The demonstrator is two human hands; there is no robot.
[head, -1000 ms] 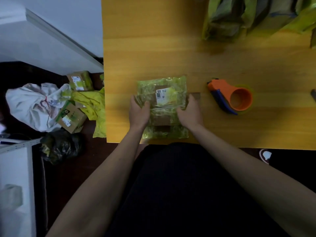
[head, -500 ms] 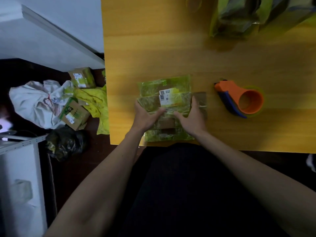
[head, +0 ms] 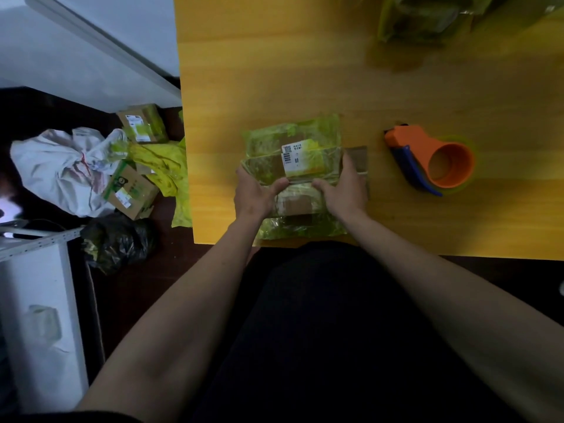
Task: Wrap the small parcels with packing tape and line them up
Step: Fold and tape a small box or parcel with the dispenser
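A flat cardboard parcel (head: 293,166) wrapped in yellow-green tape, with a white barcode label on top, lies near the front edge of the yellow wooden table (head: 305,71). My left hand (head: 254,193) grips its left side, thumb across the top. My right hand (head: 343,190) grips its right side, thumb pointing inward on top. A brown cardboard flap (head: 358,157) sticks out past my right hand. An orange tape dispenser (head: 430,161) with a blue handle lies on the table to the right, apart from both hands.
Several taped green parcels (head: 427,16) are stacked at the table's far right. On the dark floor to the left lie small boxes (head: 142,123), a white sack (head: 61,169), yellow-green plastic (head: 166,169) and a black bag (head: 119,239). A white shelf (head: 36,315) stands lower left.
Both hands have shifted on the parcel, the thumbs coming inward over its top. The cardboard flap at the right edge shows more than before.
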